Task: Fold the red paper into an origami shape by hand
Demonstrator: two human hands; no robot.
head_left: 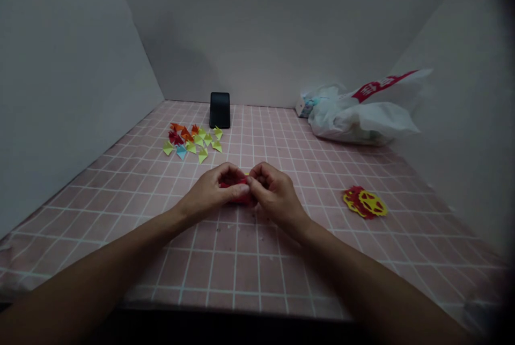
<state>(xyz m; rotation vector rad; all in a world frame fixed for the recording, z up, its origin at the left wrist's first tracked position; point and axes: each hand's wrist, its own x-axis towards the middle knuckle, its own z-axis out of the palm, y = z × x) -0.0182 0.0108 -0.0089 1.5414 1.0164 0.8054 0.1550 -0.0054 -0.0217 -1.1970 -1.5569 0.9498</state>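
Over the middle of the table, my left hand (215,186) is closed, its thumb and fingers pinching a thin, soft-looking red piece (242,197). My right hand (277,195) meets it from the other side, fingertips pressed together on the same red piece. A sliver of yellow shows behind the fingertips. Most of the piece is hidden by the hands, so its full shape cannot be made out. To the right lies a small stack of red and yellow cut-outs (365,203), the top one a yellow ring with a star inside.
Several folded paper shapes (193,140) in yellow, orange, red and blue lie at the back left. Behind them a black phone (219,110) leans upright. A white plastic bag (362,117) and a small patterned box (304,104) sit at the back right. Walls enclose the pink checked tablecloth (153,243).
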